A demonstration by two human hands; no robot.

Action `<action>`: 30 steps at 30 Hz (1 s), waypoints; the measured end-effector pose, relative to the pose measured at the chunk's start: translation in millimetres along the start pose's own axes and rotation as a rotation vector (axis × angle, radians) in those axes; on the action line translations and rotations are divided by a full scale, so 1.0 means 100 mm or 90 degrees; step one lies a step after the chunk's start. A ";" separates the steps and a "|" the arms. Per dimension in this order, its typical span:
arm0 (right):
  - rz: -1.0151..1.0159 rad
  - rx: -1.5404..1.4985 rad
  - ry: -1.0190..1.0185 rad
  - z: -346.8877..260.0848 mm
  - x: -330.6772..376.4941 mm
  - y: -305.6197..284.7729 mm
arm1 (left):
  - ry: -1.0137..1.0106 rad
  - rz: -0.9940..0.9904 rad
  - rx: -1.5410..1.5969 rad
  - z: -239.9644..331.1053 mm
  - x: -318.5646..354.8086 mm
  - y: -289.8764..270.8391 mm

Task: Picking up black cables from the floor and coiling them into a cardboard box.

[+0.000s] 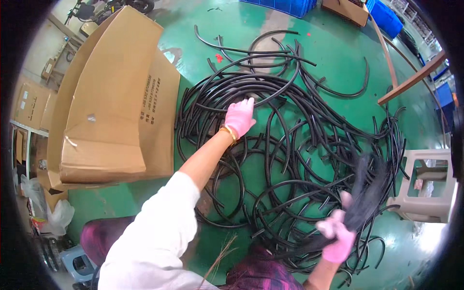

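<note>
Many lengths of black rubber hose (pixel 241 79) lie in a tangled heap on the floor, some bent into loops. My left hand (pixel 240 118), in a pink glove, reaches into the upper part of the heap with its fingers curled onto a black hose. Lower right, my right hand (pixel 338 238), also pink-gloved, grips a bunch of black hoses (pixel 369 188). Motion smears that bunch, so its single pieces cannot be told apart. Some of the hoses under both hands are hidden.
A tall open cardboard box (pixel 108 121) stands left of the heap. At the right is a beige plastic stool (pixel 427 205), with a wooden bar (pixel 411 79) beyond it. Blue crates (pixel 285 6) stand at the far edge. The floor (pixel 333 48) is green.
</note>
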State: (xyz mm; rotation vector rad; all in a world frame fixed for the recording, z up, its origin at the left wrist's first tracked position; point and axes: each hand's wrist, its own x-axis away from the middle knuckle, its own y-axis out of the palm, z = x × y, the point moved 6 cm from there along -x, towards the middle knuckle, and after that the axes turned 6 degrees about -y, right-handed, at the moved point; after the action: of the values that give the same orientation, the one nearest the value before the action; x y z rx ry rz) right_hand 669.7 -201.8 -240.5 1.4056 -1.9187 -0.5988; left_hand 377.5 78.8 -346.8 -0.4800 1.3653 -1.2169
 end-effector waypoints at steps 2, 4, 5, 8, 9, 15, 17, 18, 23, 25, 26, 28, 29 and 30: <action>-0.049 -0.044 -0.118 -0.46 0.14 -0.15 | -0.068 -0.367 -0.124 -0.16 -0.04 0.58; -0.245 0.011 -0.190 -0.86 0.28 -0.38 | -0.135 -0.357 -0.070 -0.17 -0.21 0.65; -0.219 0.140 -0.221 -0.90 0.27 -0.15 | -0.205 -0.355 -0.034 -0.24 -0.24 0.63; 0.040 0.074 -0.295 -0.89 0.41 -0.69 | -0.265 -0.093 -0.038 -0.72 -0.34 0.30; -0.006 0.137 -0.304 -0.82 0.31 -0.55 | -0.244 -0.166 -0.080 -0.83 -0.32 0.39; 0.014 0.085 -0.110 -0.21 -0.12 -0.19 | -0.128 -0.416 -0.256 -0.90 -0.33 0.53; 0.091 0.072 -0.033 -0.07 -0.17 -0.15 | -0.187 -0.404 -0.095 -0.81 -0.27 0.36; 0.124 0.069 0.000 0.04 -0.20 -0.11 | -0.248 -0.388 0.063 -0.75 -0.23 0.26; 0.046 -0.011 0.030 0.34 -0.40 0.10 | -0.236 -0.380 0.480 0.58 -0.02 -1.06; 0.020 -0.040 -0.006 0.41 -0.50 0.28 | -0.204 -0.421 0.551 1.08 0.14 -1.39; -0.012 -0.081 -0.027 0.45 -0.52 0.34 | -0.205 -0.461 0.584 1.26 0.25 -1.50; -0.171 -0.067 0.026 0.46 -0.49 0.49 | -0.325 -0.664 0.764 1.60 0.50 -1.55; -0.181 -0.122 -0.010 0.41 -0.45 0.60 | -0.255 -0.614 0.742 1.75 0.54 -1.60; -0.191 -0.176 -0.046 0.38 -0.40 0.71 | -0.186 -0.564 0.719 1.90 0.61 -1.63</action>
State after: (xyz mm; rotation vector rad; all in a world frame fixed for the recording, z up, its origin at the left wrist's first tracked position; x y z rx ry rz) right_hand 603.3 -143.1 -226.0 1.5146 -1.6120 -1.0273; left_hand 474.0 -103.6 -193.2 -0.3977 0.0127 -2.2655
